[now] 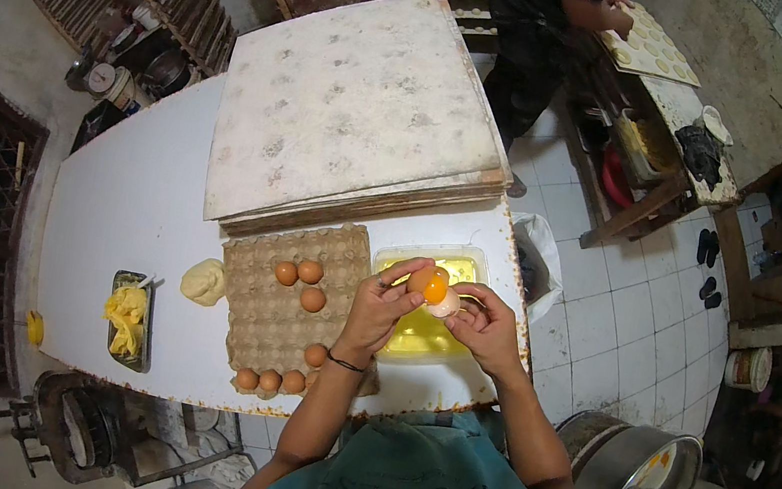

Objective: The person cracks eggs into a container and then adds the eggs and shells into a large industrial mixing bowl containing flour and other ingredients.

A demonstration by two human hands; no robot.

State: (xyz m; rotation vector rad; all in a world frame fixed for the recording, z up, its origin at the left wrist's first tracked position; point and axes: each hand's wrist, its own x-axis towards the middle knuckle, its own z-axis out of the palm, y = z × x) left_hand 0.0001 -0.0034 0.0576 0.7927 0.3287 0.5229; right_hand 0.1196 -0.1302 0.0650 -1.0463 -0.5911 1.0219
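Yolk [434,292], bright orange, shows between two pieces of eggshell just right of the middle of the frame. The person's left hand [380,306] has its grip closed around the brown shell half [419,277], thumb and fingers pressed to its side; the right hand [488,328] pinches the pale shell half [448,306], its inside turned upward. Which half carries most of the yolk cannot be told. Both hands are above a clear plastic tub [431,248] with yellow liquid in it.

To the left of the tub, a grey cardboard egg tray [243,319] lies on the white surface [135,196]. Seven brown eggs [310,271] show in it: three grouped toward its upper middle and four near its lower edge, where the left forearm covers part of the tray. A pale lump of dough [202,281] is just beside the tray's left side, and farther left, a metal tin [142,349] holds something soft and yellow. A stack of pale boards [359,118] fills the upper middle. At the upper right, another person [534,33] reaches to a board bearing round pale pieces [649,42].
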